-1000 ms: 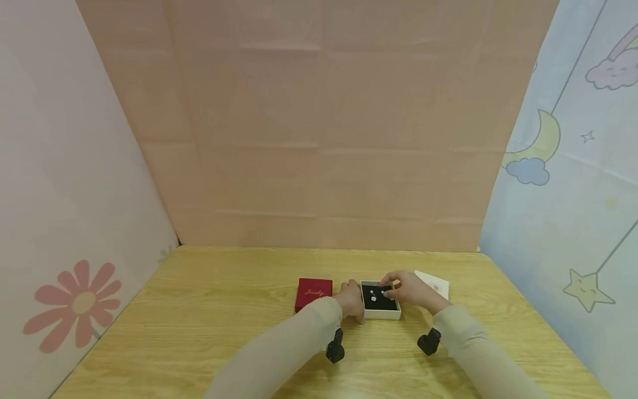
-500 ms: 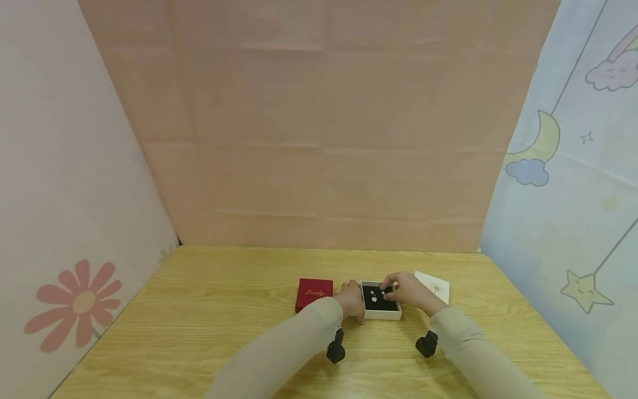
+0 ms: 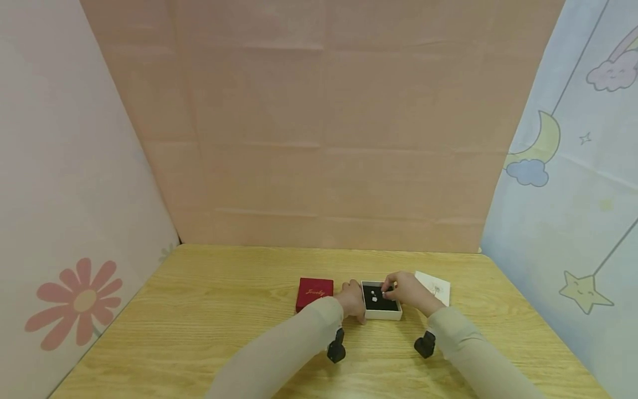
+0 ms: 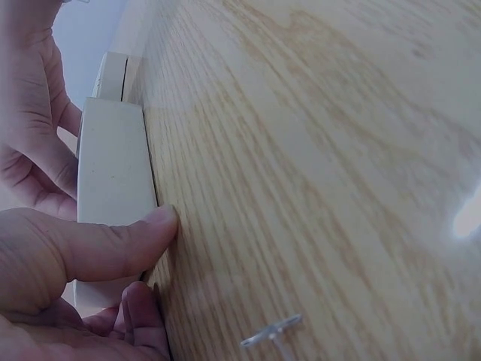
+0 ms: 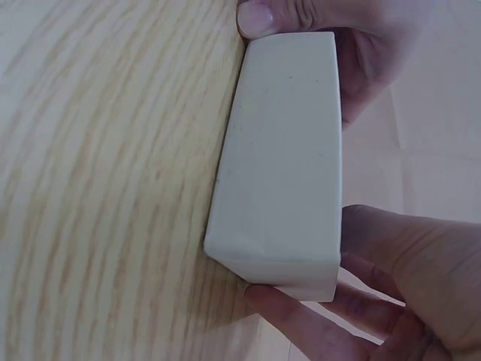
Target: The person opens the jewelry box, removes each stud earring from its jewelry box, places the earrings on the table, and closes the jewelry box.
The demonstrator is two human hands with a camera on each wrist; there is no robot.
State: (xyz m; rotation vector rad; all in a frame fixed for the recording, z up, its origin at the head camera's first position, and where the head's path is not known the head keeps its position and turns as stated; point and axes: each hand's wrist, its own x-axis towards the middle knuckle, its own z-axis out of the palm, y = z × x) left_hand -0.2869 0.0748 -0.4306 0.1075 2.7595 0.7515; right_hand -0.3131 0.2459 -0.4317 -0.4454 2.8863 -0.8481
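Note:
A small white jewelry box (image 3: 384, 315) with a black lining lies uncovered on the table. Pearl-like earrings (image 3: 374, 297) show against the black. My left hand (image 3: 351, 302) holds the box at its left side, its thumb against the near wall in the left wrist view. My right hand (image 3: 406, 289) reaches over the right wall, thumb and forefinger pinching at the right-hand earring, which they partly cover. In the right wrist view, other fingers of the right hand (image 5: 421, 289) lie along the outside of the box (image 5: 282, 150).
Left of the box, a red box (image 3: 314, 291) with gold "Jewelry" lettering sits partly behind the left forearm. A white piece with a printed motif (image 3: 438, 287) lies at the right, partly behind the right hand. Wood-grain table (image 3: 199, 332), upright backdrop (image 3: 319, 138) behind.
My right fingertips have shifted very slightly at the right-hand earring, now covering more of it. The left hand and the box stay in place.

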